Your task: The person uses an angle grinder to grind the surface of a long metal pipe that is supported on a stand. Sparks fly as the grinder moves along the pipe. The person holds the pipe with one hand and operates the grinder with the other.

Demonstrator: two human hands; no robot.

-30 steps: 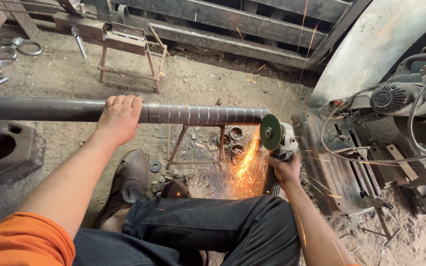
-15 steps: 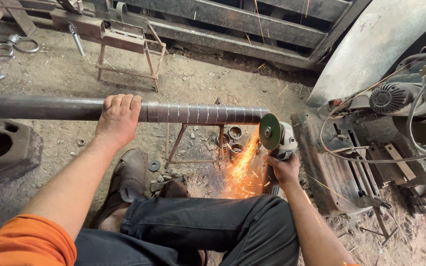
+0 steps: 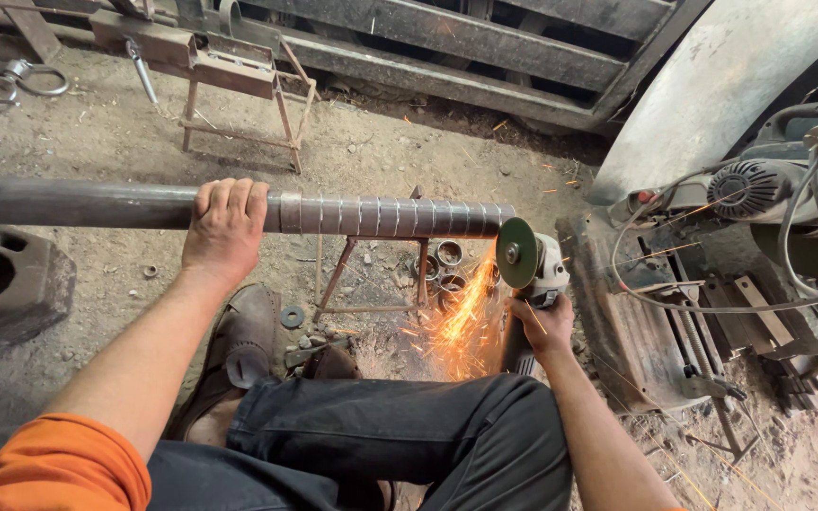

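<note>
Barely anything has moved over the last second. The left hand (image 3: pixel 227 220) is still wrapped over the pipe (image 3: pixel 78 204) at the same spot, fingers curled tight over the top, pinning it. The right hand (image 3: pixel 542 326) still grips the grinder (image 3: pixel 532 270) body, fingers closed round it, green disc at the pipe's right end. The spark spray under the disc looks a bit fuller and wider now than a second ago, and the disc sits a touch lower against the end. My read: the cut is still biting through the last marked ring, not through yet.

The pipe lies level across the frame, left part plain, right part scored into rings (image 3: pixel 390 217), resting on a small stand (image 3: pixel 376 274). Cut-off rings (image 3: pixel 447 255) lie on the ground just beneath the pipe's end, right in the spark path.

Around: a shoe (image 3: pixel 239 345) just below the pipe, sparks landing near the dark trousers (image 3: pixel 400 426). A washer (image 3: pixel 293 317) lies beside the shoe. A block with a hole (image 3: pixel 7 284) lies at left. A second stand (image 3: pixel 239 95) stands well behind the pipe. A cluttered machine with a motor (image 3: pixel 750 189) and loose cables (image 3: pixel 655 293) sits close on the right, just beside the grinder hand, so little room that side. Sparks fly toward it too.
</note>
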